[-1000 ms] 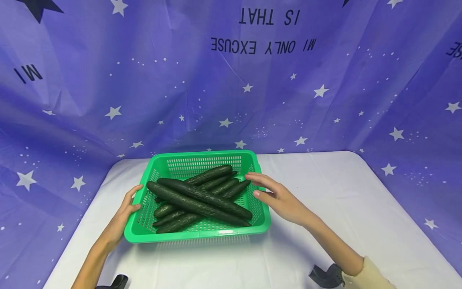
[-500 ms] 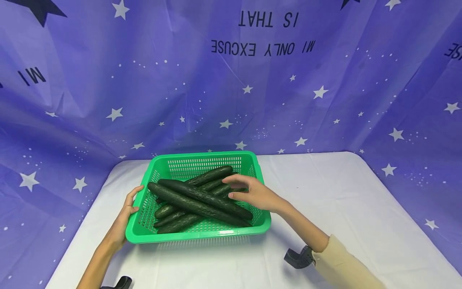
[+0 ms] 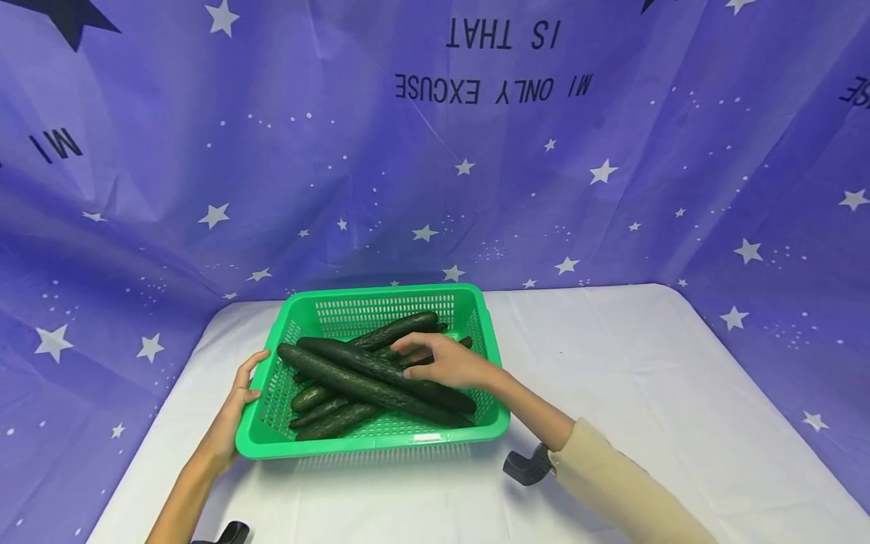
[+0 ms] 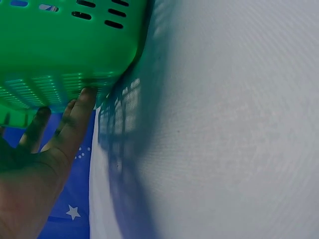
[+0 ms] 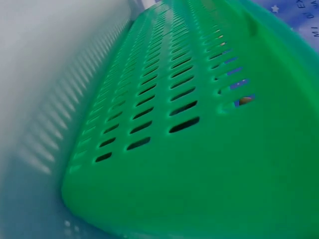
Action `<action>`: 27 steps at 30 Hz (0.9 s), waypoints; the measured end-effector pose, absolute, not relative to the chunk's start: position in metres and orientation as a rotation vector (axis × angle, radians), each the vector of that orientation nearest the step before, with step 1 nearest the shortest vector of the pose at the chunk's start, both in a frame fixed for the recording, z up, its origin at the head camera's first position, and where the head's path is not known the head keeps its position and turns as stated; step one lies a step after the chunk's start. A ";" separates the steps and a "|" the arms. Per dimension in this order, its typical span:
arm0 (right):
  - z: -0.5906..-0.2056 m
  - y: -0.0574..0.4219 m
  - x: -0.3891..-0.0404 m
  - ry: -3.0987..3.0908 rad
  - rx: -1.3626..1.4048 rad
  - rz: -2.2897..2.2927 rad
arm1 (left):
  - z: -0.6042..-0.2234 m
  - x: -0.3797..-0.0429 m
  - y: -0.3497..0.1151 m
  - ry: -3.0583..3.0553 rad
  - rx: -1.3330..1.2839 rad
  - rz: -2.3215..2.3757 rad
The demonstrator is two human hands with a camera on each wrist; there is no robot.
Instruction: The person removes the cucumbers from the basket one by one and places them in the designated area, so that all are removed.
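A green plastic basket (image 3: 372,447) with slotted walls stands on the white table, holding several long dark green cucumbers. Two of these, an upper cucumber (image 3: 340,353) and a nearer cucumber (image 3: 326,375), lie slanted across the others. My left hand (image 3: 227,423) is at the basket's left side, a fingertip and the thumb touching the rim. In the left wrist view, the fingers (image 4: 75,119) of that hand extend fairly straight along the outer wall. My right hand (image 3: 445,361) hovers inside the basket over the cucumbers, thumb and fingers spread apart; whether it touches one is unclear.
White cloth covers the table (image 3: 612,378). A purple star-patterned curtain (image 3: 435,189) hangs behind and along both sides. Black wrist mounts (image 3: 526,465) show near the forearms. The right wrist view is filled mostly by the basket's outer front wall (image 5: 209,174).
My right hand has moved left from the basket's right rim to above the middle of the cucumber pile. The left hand, basket and cucumbers stay about where they were.
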State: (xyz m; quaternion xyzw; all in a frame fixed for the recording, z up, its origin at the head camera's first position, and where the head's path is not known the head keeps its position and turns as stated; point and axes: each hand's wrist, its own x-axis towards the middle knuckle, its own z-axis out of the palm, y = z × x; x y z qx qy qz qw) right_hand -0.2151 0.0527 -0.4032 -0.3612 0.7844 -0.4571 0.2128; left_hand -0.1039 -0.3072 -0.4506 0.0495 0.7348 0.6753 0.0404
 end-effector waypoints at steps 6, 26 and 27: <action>-0.408 0.044 -0.218 2.163 -1.012 -1.186 | -0.453 -0.102 -0.308 2.264 0.134 2.045; -0.407 0.027 -0.224 2.254 -1.033 -0.848 | -0.455 -0.106 -0.309 2.288 0.159 2.047; -0.407 0.026 -0.225 2.257 -1.037 -0.851 | -0.455 -0.106 -0.309 2.289 0.163 2.046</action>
